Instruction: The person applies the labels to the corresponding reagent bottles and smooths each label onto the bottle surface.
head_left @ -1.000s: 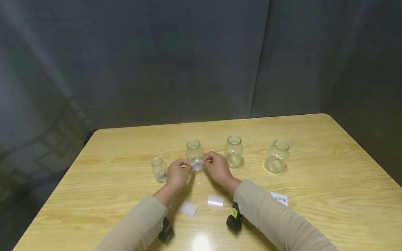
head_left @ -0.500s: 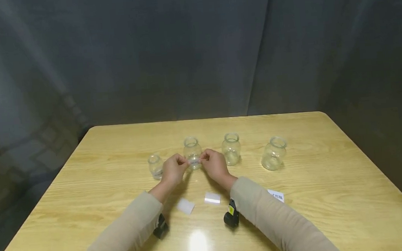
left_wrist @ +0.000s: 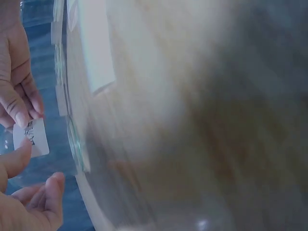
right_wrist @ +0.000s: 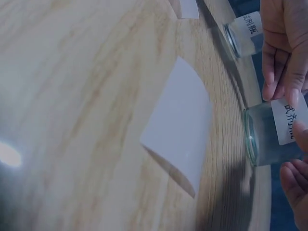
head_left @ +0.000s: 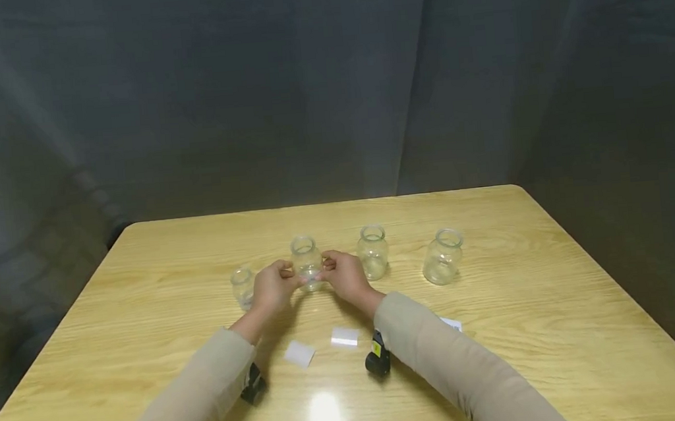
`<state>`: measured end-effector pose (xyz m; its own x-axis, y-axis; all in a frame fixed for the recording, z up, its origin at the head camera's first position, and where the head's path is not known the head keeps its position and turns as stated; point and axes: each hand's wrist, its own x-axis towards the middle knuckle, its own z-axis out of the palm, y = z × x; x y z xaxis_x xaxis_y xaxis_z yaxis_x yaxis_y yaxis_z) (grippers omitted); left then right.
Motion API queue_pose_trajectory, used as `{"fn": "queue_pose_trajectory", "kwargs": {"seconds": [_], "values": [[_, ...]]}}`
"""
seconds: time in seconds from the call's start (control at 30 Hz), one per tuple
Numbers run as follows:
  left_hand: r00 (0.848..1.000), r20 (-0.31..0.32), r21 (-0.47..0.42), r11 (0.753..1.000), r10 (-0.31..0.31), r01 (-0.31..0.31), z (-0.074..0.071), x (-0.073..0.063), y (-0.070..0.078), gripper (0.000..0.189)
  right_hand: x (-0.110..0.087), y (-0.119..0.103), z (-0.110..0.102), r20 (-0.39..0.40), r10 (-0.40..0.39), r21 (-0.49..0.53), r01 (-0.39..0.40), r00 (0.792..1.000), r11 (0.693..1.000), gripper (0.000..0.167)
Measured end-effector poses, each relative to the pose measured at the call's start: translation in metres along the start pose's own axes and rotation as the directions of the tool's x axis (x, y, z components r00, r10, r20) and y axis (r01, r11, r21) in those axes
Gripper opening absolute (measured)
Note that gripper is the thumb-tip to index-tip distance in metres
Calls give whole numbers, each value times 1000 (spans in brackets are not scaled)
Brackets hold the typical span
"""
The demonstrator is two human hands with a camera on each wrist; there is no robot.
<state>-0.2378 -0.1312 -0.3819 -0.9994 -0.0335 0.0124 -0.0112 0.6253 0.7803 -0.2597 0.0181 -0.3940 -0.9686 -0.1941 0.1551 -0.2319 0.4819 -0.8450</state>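
The left hand [head_left: 271, 287] and right hand [head_left: 345, 276] were curled about opposite sides of an upright glass jar [head_left: 305, 258], both thumbs pressing a white printed label [right_wrist: 282, 122] to its front. The jar stood on the wooden table [head_left: 532, 340], between a smaller jar [head_left: 242, 285] and two others.
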Motion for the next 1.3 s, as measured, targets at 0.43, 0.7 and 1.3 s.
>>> {"fn": "queue_pose_trajectory", "kwargs": {"seconds": [0.43,0.7,1.3], "values": [[999,-2,11,999,38,-38,-2,4,-4,37,5,3,-3,47,7,-60,-4,999,998,30],[999,-17,31,999,35,-35,0,7,-1,36,5,4,-6,48,9,-31,-8,999,999,27],[996,60,-84,994,-71,76,-3,-1,-6,48,-2,5,-11,102,-14,6,13,995,1000,22]]}}
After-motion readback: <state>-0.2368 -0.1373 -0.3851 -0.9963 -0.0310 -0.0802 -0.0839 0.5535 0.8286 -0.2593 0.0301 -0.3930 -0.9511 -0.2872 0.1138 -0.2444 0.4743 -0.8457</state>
